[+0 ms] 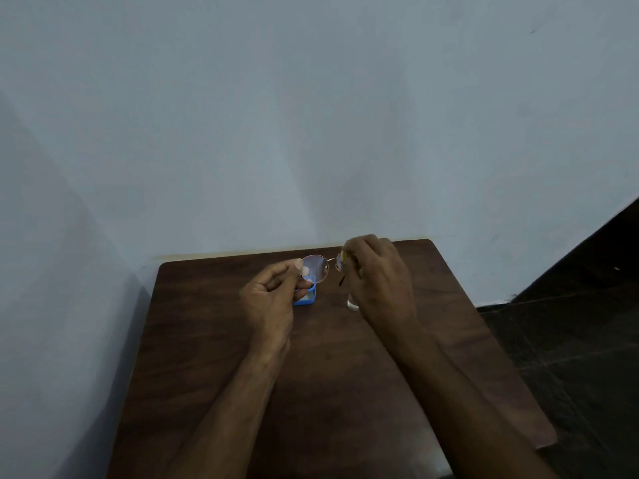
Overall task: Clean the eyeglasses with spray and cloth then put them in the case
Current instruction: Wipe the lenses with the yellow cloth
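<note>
Brown wooden table point(345, 375): head view. Its far edge meets a pale blue-grey wall point(311, 115) at 12 o'clock, and dark floor point(570, 340) lies at 3 o'clock.
Eyeglasses: round, thin-metal-framed eyeglasses point(315, 269), held up off the table near its 12 o'clock edge, between my two hands.
Left hand point(273, 299): at 9 o'clock of the eyeglasses. My thumb and forefinger pinch the rim of the lens on my left, and my other fingers are curled in.
Right hand point(378, 281): at 3 o'clock of the eyeglasses. My fingers are bunched round a small yellow cloth point(343, 258), pressed on the other lens.
Case: small blue case point(306, 299) on the table at 6 o'clock of the pinched lens, partly behind my left hand.
Bottle: small clear bottle point(352, 302) standing on the table at 6 o'clock of the yellow cloth, mostly hidden by my right hand.
</note>
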The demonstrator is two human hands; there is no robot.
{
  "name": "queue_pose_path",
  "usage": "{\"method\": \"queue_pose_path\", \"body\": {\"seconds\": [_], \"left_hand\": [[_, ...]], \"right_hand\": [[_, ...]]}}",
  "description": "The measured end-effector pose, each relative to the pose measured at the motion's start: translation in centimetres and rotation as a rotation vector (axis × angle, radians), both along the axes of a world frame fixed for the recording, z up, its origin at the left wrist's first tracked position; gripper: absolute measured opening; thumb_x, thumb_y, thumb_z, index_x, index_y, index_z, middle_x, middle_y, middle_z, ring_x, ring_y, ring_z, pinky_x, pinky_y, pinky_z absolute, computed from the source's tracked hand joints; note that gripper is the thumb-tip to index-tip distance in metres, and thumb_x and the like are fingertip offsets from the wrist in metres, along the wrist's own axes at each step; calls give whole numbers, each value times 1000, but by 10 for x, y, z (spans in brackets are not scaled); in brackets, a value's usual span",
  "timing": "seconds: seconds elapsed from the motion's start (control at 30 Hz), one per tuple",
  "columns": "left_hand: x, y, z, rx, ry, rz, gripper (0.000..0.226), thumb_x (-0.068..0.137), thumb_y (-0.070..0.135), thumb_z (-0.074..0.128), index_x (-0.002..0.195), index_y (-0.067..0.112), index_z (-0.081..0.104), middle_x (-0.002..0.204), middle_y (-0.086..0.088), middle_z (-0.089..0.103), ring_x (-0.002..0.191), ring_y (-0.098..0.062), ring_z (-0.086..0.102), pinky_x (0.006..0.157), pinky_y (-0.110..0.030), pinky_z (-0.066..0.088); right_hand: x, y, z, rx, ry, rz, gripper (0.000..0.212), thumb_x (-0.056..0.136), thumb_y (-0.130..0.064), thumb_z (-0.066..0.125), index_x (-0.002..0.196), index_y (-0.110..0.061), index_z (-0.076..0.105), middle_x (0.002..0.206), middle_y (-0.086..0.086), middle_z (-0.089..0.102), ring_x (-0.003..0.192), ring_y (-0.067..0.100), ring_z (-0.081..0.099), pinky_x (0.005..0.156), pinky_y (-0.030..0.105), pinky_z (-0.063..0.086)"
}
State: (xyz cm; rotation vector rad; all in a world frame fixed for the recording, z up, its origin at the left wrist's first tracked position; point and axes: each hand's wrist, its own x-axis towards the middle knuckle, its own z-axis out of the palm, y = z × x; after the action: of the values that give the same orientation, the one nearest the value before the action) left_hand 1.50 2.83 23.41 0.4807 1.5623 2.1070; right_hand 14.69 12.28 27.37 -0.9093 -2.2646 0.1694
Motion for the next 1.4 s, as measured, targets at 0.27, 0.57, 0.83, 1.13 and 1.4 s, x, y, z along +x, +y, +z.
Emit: {"method": "queue_pose_path", "body": {"seconds": [0.27,0.57,0.83,1.13,1.4], "left_hand": [[1,-3,-3,-16,11,20,14,94,8,75,107,6,80,82,-5,80,70,-17,77,65,-28,64],[5,-9,-3,-1,23,21,10,93,5,75,102,6,80,78,-4,80,66,-14,74,64,-27,63],[8,-11,-2,-36,45,45,19,92,12,76,109,5,79,88,-7,81,77,-22,79,72,-37,66],[16,-12,5,38,20,12,13,93,10,75,104,4,80,88,-7,82,77,-20,78,67,-29,64],[18,-10,1,14,27,13,16,94,11,74,109,5,80,93,-11,81,86,-32,79,75,-40,66]], "right_hand": [[4,-2,3,13,7,-26,6,91,-9,70,89,-14,66,95,1,67,83,20,58,65,29,43],[7,-14,4,36,-26,7,11,86,-7,73,91,-15,67,95,-1,67,85,19,57,65,31,47],[3,-23,-2,48,-35,72,12,87,-7,72,96,-15,68,98,0,68,86,18,58,68,27,45],[-10,-48,8,102,30,145,26,82,-6,77,104,-15,67,100,1,69,87,20,60,65,29,48],[-22,-36,18,-6,83,29,43,83,-7,73,124,-16,62,101,-4,69,90,20,60,69,39,55]]}}
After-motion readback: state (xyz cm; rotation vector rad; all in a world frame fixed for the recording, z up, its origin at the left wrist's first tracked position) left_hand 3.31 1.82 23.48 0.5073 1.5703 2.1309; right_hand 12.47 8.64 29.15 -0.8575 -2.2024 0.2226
